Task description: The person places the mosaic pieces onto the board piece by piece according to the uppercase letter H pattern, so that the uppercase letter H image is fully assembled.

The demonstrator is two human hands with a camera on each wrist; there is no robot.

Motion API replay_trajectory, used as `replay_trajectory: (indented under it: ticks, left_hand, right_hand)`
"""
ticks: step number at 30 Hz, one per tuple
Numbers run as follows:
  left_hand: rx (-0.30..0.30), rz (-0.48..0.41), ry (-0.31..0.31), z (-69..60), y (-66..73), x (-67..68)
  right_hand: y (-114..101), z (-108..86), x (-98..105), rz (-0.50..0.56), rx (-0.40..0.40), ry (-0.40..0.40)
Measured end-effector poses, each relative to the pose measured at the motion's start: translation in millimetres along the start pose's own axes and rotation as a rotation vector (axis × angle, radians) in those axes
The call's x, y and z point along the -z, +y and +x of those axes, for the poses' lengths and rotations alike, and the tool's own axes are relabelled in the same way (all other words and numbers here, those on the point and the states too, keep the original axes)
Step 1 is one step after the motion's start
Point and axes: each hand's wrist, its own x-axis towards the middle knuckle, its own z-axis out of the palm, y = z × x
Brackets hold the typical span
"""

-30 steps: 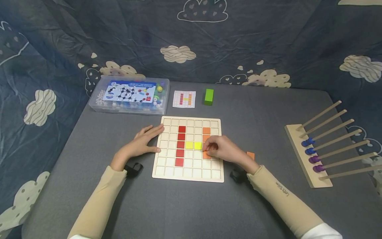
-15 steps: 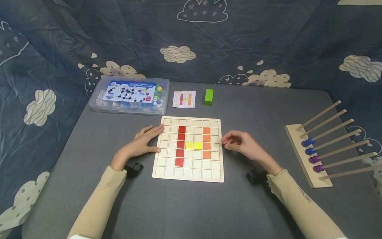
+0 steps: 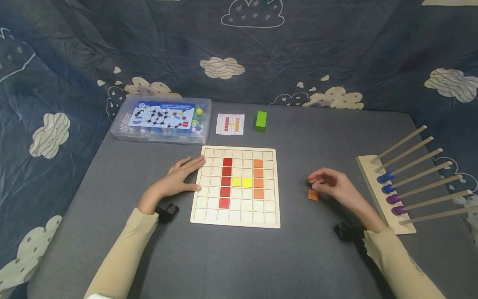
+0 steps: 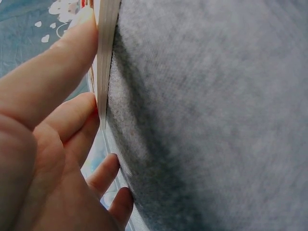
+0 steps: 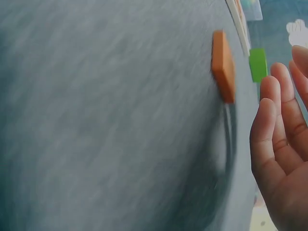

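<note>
A wooden grid board (image 3: 235,214) lies on the grey table, with a column of red tiles (image 3: 225,181), two yellow tiles (image 3: 237,182) and a column of orange tiles (image 3: 258,182) in its cells. My left hand (image 3: 173,178) rests at the board's left edge, thumb and fingertips touching the rim; the left wrist view shows its thumb (image 4: 53,72) against that edge. To the right of the board, my right hand (image 3: 332,187) hovers by a loose orange tile (image 3: 313,195), fingers loosely bent. In the right wrist view this tile (image 5: 222,67) stands apart from the fingers.
Behind the board are a clear plastic case (image 3: 162,119) of molecule-model parts, a small pattern card (image 3: 230,124) and a green block (image 3: 261,121). A wooden peg rack (image 3: 386,195) with blue and purple beads stands at the right, its pegs slanting outward.
My right hand has left the orange column and moved right to the loose orange tile, revealing an orange tile in the cell where its fingers were. The left hand stays put.
</note>
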Motion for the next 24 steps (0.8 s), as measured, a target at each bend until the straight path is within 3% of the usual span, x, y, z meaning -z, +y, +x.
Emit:
replay_trajectory:
  ticks: [6, 11, 14, 20, 24]
  left_hand:
    - [0.003, 0.004, 0.0, -0.1, -1.2, -0.8]
    - [-0.03, -0.012, 0.025, -1.6, -1.0, -1.0]
    - [-0.039, -0.018, 0.031, -2.0, -1.4, -1.3]
    - [0.008, -0.004, -0.001, -0.1, -0.1, -0.8]
    - [0.01, -0.002, 0.0, -0.2, 0.7, -0.3]
  right_hand:
    - [8, -8.6, 5, -0.006, 0.013, -0.008]
    - [10, -10.3, 2, -0.022, 0.032, -0.016]
    - [11, -10.7, 0, -0.092, 0.037, -0.016]
    - [7, -11.4, -5, -0.251, -0.003, -0.004]
    - [2, -10.2, -7, -0.292, -0.042, -0.007]
